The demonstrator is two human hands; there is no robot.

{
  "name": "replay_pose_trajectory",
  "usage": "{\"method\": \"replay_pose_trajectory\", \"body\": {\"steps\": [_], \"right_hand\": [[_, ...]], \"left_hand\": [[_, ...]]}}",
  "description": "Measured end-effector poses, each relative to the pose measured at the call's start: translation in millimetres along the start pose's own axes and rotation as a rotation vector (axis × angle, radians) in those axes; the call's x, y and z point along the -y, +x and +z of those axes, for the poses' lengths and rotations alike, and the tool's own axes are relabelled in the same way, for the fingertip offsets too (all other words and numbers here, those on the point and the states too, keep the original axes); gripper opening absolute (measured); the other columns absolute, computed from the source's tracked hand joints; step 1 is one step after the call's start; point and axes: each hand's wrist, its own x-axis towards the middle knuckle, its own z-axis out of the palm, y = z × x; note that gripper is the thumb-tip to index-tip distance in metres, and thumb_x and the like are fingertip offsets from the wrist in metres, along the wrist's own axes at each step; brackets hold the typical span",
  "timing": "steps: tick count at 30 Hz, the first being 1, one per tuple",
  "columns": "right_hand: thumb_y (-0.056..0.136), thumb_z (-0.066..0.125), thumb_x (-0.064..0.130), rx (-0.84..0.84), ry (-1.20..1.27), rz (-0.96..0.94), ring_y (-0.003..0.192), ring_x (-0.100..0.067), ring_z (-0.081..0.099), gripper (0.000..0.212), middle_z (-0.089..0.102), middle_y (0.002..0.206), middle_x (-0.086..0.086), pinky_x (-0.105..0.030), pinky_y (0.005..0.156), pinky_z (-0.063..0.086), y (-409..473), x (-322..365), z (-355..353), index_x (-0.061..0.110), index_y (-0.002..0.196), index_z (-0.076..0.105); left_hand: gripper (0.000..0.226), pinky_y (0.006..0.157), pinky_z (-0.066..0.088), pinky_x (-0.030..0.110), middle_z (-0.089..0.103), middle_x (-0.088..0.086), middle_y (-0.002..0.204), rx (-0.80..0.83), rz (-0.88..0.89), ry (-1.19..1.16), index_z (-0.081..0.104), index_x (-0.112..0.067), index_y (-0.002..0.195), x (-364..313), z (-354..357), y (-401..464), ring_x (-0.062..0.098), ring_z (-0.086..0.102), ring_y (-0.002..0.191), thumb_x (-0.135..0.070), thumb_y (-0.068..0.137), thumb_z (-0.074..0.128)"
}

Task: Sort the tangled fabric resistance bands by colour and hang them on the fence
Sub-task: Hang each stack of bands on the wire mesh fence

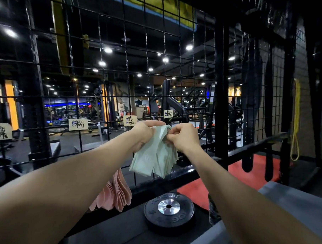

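Hanging the green lot looks to be the step in hand: the left hand grips one bunch of pale green bands against the fence, the right hand fingers pinching its top edge; next, hook it by the green label just above the fingers. One pink bunch hangs below-left; four labels show

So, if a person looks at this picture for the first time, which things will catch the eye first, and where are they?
In the middle, the left hand and right hand both grip a bundle of pale green bands up against the black wire fence. Below them to the left, a bunch of pink bands hangs. At the bottom centre lies a black weight plate with a shiny hub.
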Motion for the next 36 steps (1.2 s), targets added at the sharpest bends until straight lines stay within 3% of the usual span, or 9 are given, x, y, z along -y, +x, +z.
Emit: {"method": "replay_pose_trajectory", "body": {"steps": [6, 11, 14, 16, 18, 22, 28, 33, 36], "right_hand": [[0.077, 0.071, 0.018, -0.034, -0.073, -0.084, 0.078, -0.017, 0.063, 0.024, 0.061, 0.074, 0.006, -0.035, 0.073, 0.055, 0.4, 1.6, 0.8, 0.026, 0.061, 0.055], [0.081, 0.071, 0.014, -0.013, -0.048, -0.083, 0.081, -0.018, 0.065, 0.010, 0.063, 0.075, 0.003, -0.036, 0.078, 0.056, 6.2, -4.0, -1.9, 0.019, 0.073, 0.065], [0.081, 0.072, 0.012, -0.005, 0.007, -0.091, 0.077, -0.013, 0.064, 0.014, 0.065, 0.074, 0.005, -0.027, 0.073, 0.055, 8.0, -10.6, -6.2, 0.021, 0.071, 0.066], [0.082, 0.071, 0.010, -0.019, 0.022, -0.102, 0.072, -0.007, 0.060, 0.016, 0.063, 0.073, 0.007, -0.018, 0.066, 0.049, 9.9, -15.5, -8.3, 0.021, 0.072, 0.065], [0.082, 0.069, 0.005, -0.022, 0.008, -0.123, 0.072, -0.006, 0.055, 0.015, 0.061, 0.078, 0.006, -0.014, 0.065, 0.044, 12.2, -18.6, -7.4, 0.019, 0.081, 0.064], [0.084, 0.063, 0.001, 0.061, 0.009, -0.154, 0.071, -0.003, 0.050, 0.018, 0.059, 0.085, 0.005, -0.015, 0.070, 0.042, 11.4, -16.9, 1.4, 0.015, 0.095, 0.064], [0.087, 0.061, 0.012, 0.041, 0.040, -0.173, 0.072, -0.003, 0.051, 0.006, 0.057, 0.081, 0.007, -0.015, 0.062, 0.039, 7.4, -15.5, 4.9, 0.017, 0.090, 0.063], [0.092, 0.057, 0.007, 0.013, 0.107, -0.128, 0.063, -0.003, 0.056, 0.010, 0.058, 0.073, 0.008, -0.019, 0.064, 0.047, 15.9, -12.1, 5.0, 0.012, 0.086, 0.064], [0.092, 0.056, 0.007, 0.010, 0.137, -0.099, 0.060, -0.002, 0.057, 0.013, 0.060, 0.073, 0.006, -0.014, 0.059, 0.048, 20.8, -14.8, -0.1, 0.014, 0.084, 0.064]], "left_hand": [[0.037, 0.035, 0.028, 0.014, 0.065, 0.005, 0.082, -0.030, 0.034, 0.190, 0.070, -0.028, 0.098, 0.0, -1.4, -0.8, 0.009, 0.034, 0.037, -0.006, 0.099, 0.040], [0.036, 0.035, 0.039, 0.016, 0.063, 0.000, 0.083, 0.016, -0.011, 0.175, 0.069, -0.026, 0.107, -10.5, -0.8, -1.3, 0.012, 0.048, 0.051, -0.007, 0.099, 0.039], [0.038, 0.061, 0.059, 0.031, 0.065, 0.008, 0.101, 0.051, -0.069, 0.078, 0.068, -0.024, 0.110, -10.7, -1.4, -0.2, 0.018, 0.060, 0.068, -0.004, 0.099, 0.038], [0.037, 0.081, 0.057, 0.042, 0.064, 0.009, 0.107, 0.046, -0.078, 0.051, 0.067, -0.024, 0.111, -8.0, -2.1, 1.8, 0.023, 0.060, 0.077, -0.005, 0.099, 0.039], [0.027, 0.086, 0.055, 0.046, 0.062, 0.009, 0.108, 0.009, -0.087, 0.025, 0.062, -0.025, 0.111, -4.5, -3.5, 4.0, 0.024, 0.059, 0.081, -0.010, 0.098, 0.044], [0.024, 0.080, 0.056, 0.043, 0.059, 0.010, 0.107, -0.069, -0.100, 0.000, 0.052, -0.017, 0.117, 3.5, -6.3, 7.4, 0.023, 0.058, 0.082, -0.022, 0.093, 0.056], [0.035, 0.079, 0.054, 0.037, 0.062, 0.007, 0.093, -0.104, -0.085, 0.098, 0.055, -0.008, 0.126, 2.4, -1.8, 9.9, 0.020, 0.058, 0.076, -0.026, 0.096, 0.052], [0.036, 0.084, 0.053, 0.032, 0.061, 0.012, 0.107, -0.128, -0.007, 0.275, 0.053, -0.002, 0.127, -6.9, 1.6, 9.4, 0.022, 0.058, 0.088, -0.022, 0.097, 0.049], [0.040, 0.062, 0.054, 0.028, 0.059, 0.009, 0.099, -0.146, -0.012, 0.353, 0.050, -0.001, 0.128, -15.3, 5.2, 16.9, 0.019, 0.059, 0.077, -0.026, 0.096, 0.050]]}}
